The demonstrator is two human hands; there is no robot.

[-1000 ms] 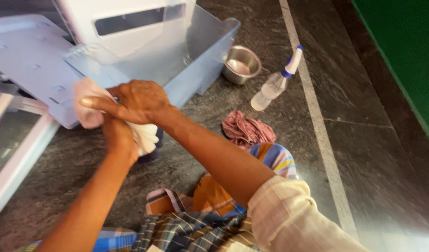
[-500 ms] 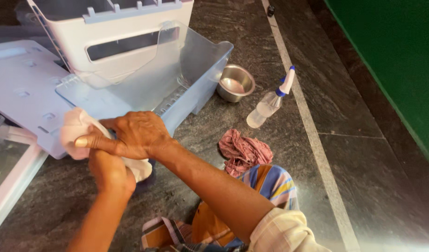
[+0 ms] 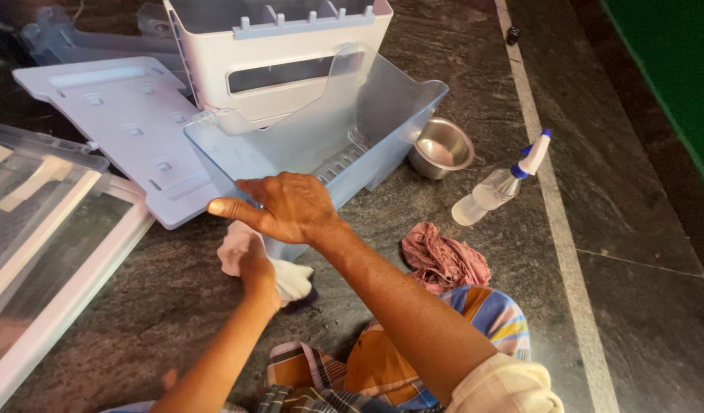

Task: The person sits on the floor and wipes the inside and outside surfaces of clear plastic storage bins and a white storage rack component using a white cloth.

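White cloth [image 3: 241,248] sits bunched in our left hand [image 3: 258,268], fingers closed round it, pressed to the outer near wall of the clear bin [image 3: 321,145], just under our right fingers. Our right hand [image 3: 287,206] lies flat over the bin's near rim, fingers spread and gripping nothing, only steadying it. We judge the wiping to be partway: the cloth works the near outer wall, and we cannot tell whether the inside or the far walls are clean. Beyond our fingertips stand a white drawer [image 3: 291,53] and a flat panel [image 3: 115,115]. Well right of the fingers lie a steel bowl [image 3: 441,147], a spray bottle [image 3: 501,183] and a pink rag [image 3: 442,258].
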